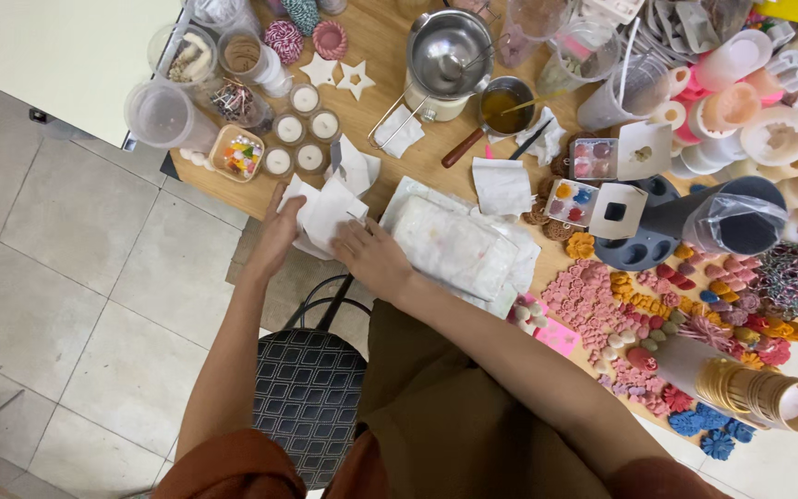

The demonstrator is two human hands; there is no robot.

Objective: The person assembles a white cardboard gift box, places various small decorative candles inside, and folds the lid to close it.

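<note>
My left hand (pixel 276 233) grips the left edge of a crumpled white paper sheet (pixel 328 211) at the near edge of a wooden table (pixel 382 55). On the same sheet's right side rests my right hand (pixel 373 256), fingers closed around a thin dark stick-like tool; its tip is hard to make out. Just right of that hand lies a wrapped white packet (pixel 454 247) on more white paper. Beyond the sheet stand several small round candles in clear cups (pixel 299 129).
A steel pot (pixel 448 54) and a small pan of amber liquid (pixel 502 108) sit further back. Pink, orange and blue wax flowers (pixel 593 300) cover the table's right side, with moulds, cups and a dark cylinder (pixel 727 215). A black chair (pixel 307 393) stands below me on the tiled floor.
</note>
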